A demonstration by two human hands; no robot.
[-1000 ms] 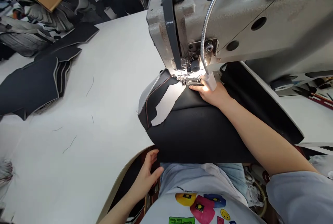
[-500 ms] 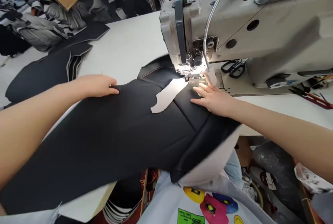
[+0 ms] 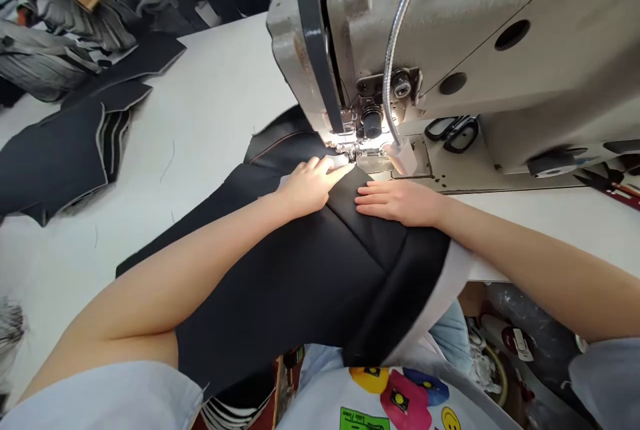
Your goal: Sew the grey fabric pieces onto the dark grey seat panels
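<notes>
A large black padded fabric piece (image 3: 300, 283) with seam lines lies under the sewing machine's presser foot (image 3: 351, 153). My left hand (image 3: 307, 187) rests over a white strip (image 3: 340, 161) on this fabric, its thumb stretched close to the presser foot and its fingers spread on the strip. Most of the strip is hidden beneath that hand. To the right, my right hand (image 3: 400, 203) lies flat on the black fabric just in front of the needle plate, fingers extended. The fabric's pale underside (image 3: 445, 283) shows at its folded right edge.
The sewing machine (image 3: 450, 37) and its lamp on a flexible metal tube (image 3: 395, 37) stand over the white table (image 3: 225, 83). Black-handled scissors (image 3: 453, 133) lie beneath the machine arm. Stacked dark fabric pieces (image 3: 60, 143) are at left; pliers (image 3: 610, 187) lie at far right.
My left hand has let go of the fabric's far left edge and moved right onto the white strip by the presser foot. My right hand has shifted slightly toward me, staying on the fabric.
</notes>
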